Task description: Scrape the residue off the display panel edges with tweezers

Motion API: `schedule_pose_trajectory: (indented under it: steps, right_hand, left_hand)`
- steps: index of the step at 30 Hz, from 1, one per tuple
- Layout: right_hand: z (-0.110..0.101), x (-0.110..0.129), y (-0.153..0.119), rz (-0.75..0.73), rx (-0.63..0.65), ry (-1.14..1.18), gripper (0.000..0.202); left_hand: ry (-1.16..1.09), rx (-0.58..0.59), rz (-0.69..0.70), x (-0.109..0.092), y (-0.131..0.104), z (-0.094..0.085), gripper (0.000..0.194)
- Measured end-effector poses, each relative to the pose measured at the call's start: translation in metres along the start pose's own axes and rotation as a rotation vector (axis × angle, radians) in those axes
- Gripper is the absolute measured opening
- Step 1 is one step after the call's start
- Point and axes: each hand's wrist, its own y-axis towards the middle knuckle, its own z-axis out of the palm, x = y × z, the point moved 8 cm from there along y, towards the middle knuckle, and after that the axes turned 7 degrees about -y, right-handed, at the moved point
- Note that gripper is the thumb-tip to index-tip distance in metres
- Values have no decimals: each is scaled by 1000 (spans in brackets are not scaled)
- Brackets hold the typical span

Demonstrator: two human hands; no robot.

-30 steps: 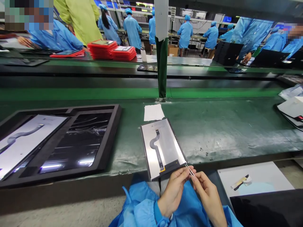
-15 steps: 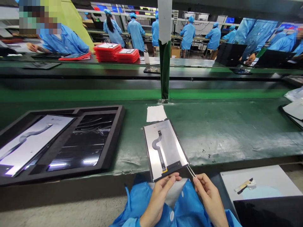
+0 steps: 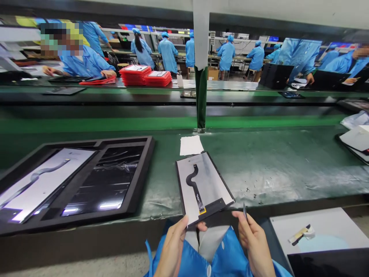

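Note:
A display panel (image 3: 211, 181) with a silver back, dark edges and a curved black flex cable (image 3: 193, 184) lies tilted at the bench's front edge. My left hand (image 3: 174, 242) grips its lower left corner, thumb on top and fingertips beneath. Metal tweezers (image 3: 245, 211) stick up from my right hand (image 3: 253, 240), whose fingers are closed round them. The tweezers' tips are apart from the panel, just right of its lower right corner. Beyond the panel's top edge lies a white paper pad (image 3: 191, 145).
A black foam tray (image 3: 147, 165) with two more panels is at left. A green post (image 3: 201, 100) rises behind the bench. At lower right, a white board (image 3: 331, 223) carries tape scraps (image 3: 302, 234). Red stacks (image 3: 135, 77) and people in blue coats (image 3: 168, 52) are beyond.
My left hand has shifted left to the panel's corner, its thumb now on top. The tweezers have left the panel's lower right corner and point upward. The view has tilted up slightly.

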Motion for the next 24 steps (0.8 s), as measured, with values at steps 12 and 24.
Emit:
schedule_pose_trajectory:
  steps: [12,24]
  right_hand:
    - [44,62,17,-80,-49,378,69]
    - [46,76,16,-88,-42,410,71]
  left_hand:
    - [-117,-19,109,-33,-3,14,50]
    - [-126,19,134,-46,-5,28,50]
